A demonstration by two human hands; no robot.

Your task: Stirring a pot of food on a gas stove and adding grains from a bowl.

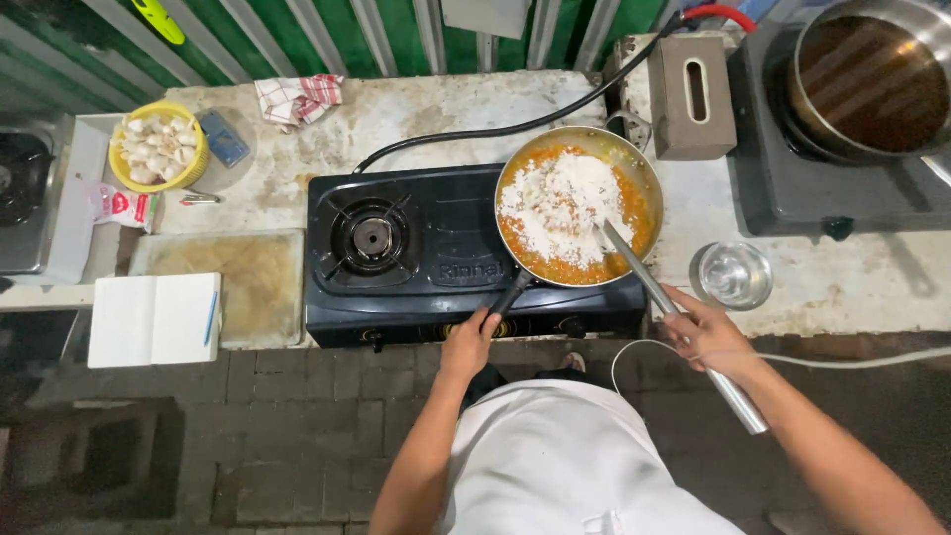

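Observation:
A round metal frying pan point(642, 170) sits on the right burner of a black two-burner gas stove point(416, 248). It holds orange sauce topped with a heap of white rice point(557, 201). My left hand point(470, 343) grips the pan's black handle point(510, 293) at the stove's front edge. My right hand point(705, 333) holds a long metal spatula point(656, 291) whose blade end rests in the rice on the pan's right side.
A glass bowl point(733, 273) stands right of the stove. A large steel pot point(872, 74) sits on another burner at the far right. A yellow basket of garlic point(157, 146), checked cloth point(297, 99), cutting board point(226, 285) and notebook point(154, 319) lie to the left.

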